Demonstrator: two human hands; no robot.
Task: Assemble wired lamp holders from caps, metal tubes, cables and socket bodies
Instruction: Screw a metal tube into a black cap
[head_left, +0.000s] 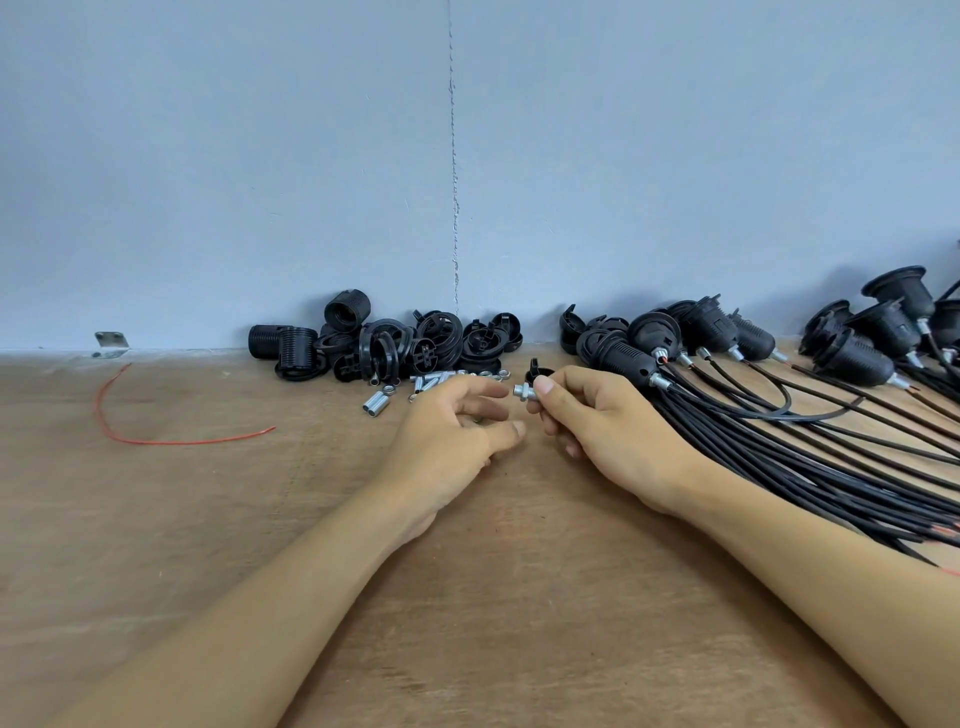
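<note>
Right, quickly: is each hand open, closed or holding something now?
Left hand: open, fingers relaxed, holding nothing.
Right hand: pinches a black cap with a metal tube in it.

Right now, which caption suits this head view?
Right hand pinches a metal tube with a black cap; left hand open beside it.

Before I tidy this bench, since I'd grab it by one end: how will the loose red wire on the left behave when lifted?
The red wire is thin and lies in a loose curve on the wooden table, so it will probably droop. It looks very light. Lying flat, it may be fiddly to pinch.
</note>
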